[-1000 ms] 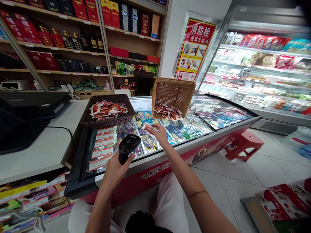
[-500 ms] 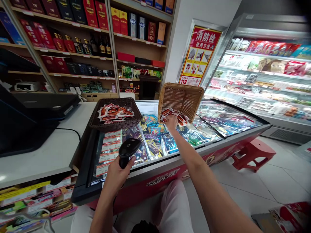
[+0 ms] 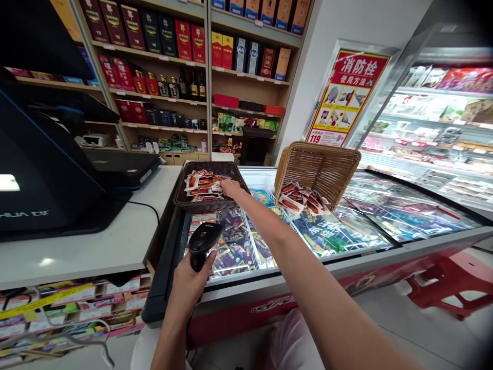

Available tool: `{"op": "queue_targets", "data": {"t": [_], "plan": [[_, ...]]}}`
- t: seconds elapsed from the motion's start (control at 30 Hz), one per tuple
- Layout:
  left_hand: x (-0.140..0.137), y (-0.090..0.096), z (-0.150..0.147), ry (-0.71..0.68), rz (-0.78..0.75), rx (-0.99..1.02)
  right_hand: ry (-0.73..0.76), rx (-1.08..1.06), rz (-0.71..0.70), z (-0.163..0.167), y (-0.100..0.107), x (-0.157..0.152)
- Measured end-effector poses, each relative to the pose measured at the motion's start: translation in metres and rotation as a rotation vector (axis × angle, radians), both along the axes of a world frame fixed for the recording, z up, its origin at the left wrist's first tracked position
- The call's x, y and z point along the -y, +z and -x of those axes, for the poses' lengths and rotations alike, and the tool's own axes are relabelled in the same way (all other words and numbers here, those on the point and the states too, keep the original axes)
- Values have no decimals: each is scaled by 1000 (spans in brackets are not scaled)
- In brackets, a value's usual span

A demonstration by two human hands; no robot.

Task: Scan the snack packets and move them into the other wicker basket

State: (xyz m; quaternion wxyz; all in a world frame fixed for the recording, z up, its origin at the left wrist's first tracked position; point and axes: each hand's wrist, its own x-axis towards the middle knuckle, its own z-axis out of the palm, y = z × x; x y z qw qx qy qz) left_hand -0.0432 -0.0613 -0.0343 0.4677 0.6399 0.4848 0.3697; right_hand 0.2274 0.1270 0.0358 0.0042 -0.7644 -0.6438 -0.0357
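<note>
My left hand (image 3: 188, 281) is wrapped round the handle of a black barcode scanner (image 3: 205, 239), held above the near left corner of the freezer. My right hand (image 3: 231, 188) reaches over the right rim of a dark brown wicker basket (image 3: 200, 206). Its fingers are closed at the edge of a pile of packaged sausages (image 3: 204, 184), on one of the packets; the fingertips are partly hidden. To the right, a tan wicker basket (image 3: 319, 167) is tipped on its side with its opening toward me. More packaged sausages (image 3: 304, 198) lie in its lower part.
Both baskets stand on a glass-topped chest freezer (image 3: 370, 226) filled with packaged goods. At left is a white counter (image 3: 96, 252) with a black checkout terminal (image 3: 50, 169). A red stool (image 3: 454, 282) stands on the floor at right. Shelves of boxed bottles (image 3: 185, 43) line the back.
My right hand has moved left from the tan basket to the sausage pile in the dark basket. My left hand still holds the scanner. The view has swung left.
</note>
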Motion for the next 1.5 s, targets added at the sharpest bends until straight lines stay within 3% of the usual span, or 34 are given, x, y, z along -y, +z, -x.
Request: {"op": "queue_targets", "data": {"t": [0.17,0.37,0.43,0.53,0.63,0.73,0.83,1.0,1.1,1.17,1.5], "plan": [[-1,2,10,6,-53,-44,3,14,-56,8,-2,-12],[0,-2,3,0,-20,4,28,-26,-185,-9,1,16],[3,-3,-1,-10,-14,25,12,-274,-293,-16,1,32],[9,-2,-6,-27,-20,15,-33,-1013,-522,-24,-2,68],[17,2,-10,-55,-30,-8,26,-1658,-616,-31,-12,116],[25,8,-15,-78,-47,-21,73,-1859,-592,-36,-26,164],[33,12,-19,-114,-53,-21,52,-1643,-635,-41,-44,202],[43,15,-23,-130,-25,-35,95,-631,-879,-50,-70,242],[47,16,-22,-141,-24,-40,180,-300,-917,-53,-81,260],[48,18,-22,-148,-29,-42,171,-259,-940,-52,-86,268],[51,13,-25,-174,-41,-19,199,-481,-974,-53,-111,279]]}}
